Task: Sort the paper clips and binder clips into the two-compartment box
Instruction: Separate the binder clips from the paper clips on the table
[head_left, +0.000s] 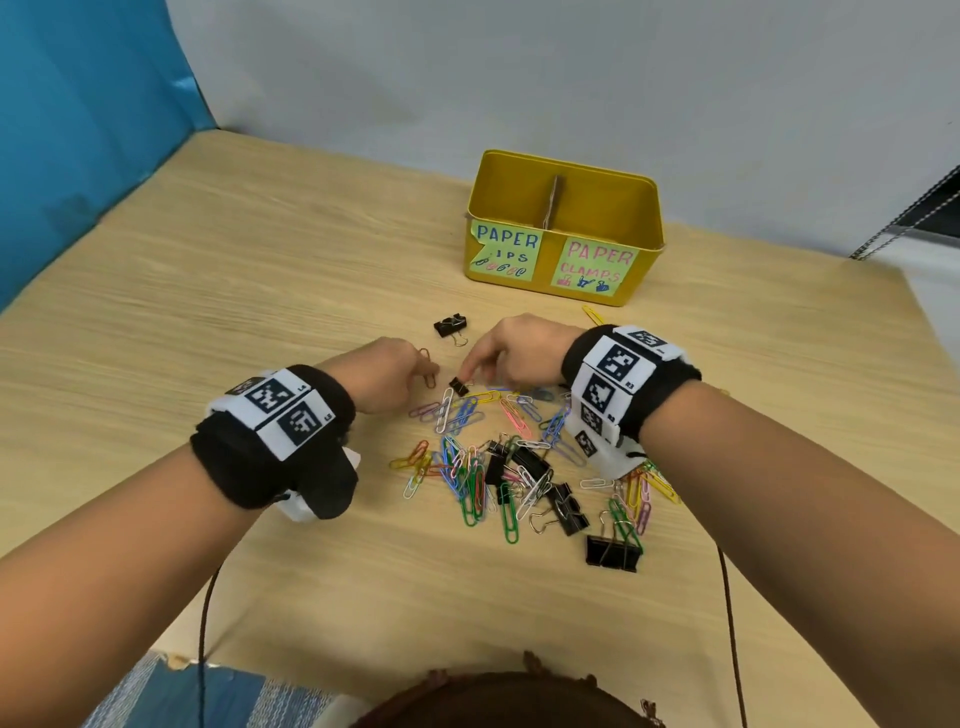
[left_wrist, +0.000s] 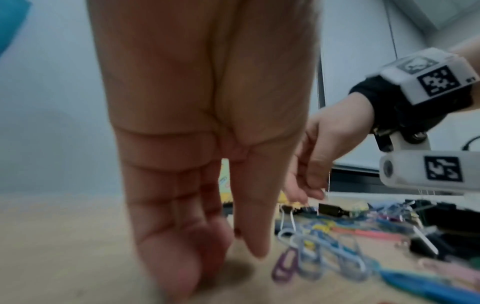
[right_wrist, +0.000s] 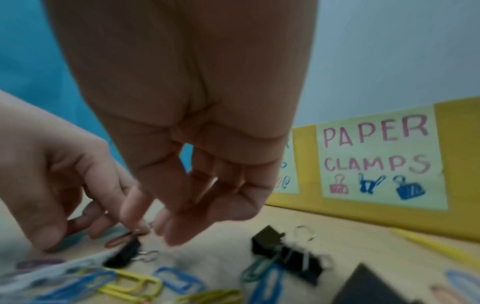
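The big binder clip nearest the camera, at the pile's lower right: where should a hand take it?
Pinch the big binder clip across its black body from above. It lies flat at the pile's near edge with bare table in front; its wire handles point back into the pile under a green paper clip, so lift toward yourself.

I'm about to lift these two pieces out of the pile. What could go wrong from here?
1. The small binder clip under the right hand lies against a white paper clip; it might drag along.
2. The left hand is at a brown paper clip; such thin wire could slip from the grip.
3. The yellow box has neighbouring compartments, so a drop may land wrongly.
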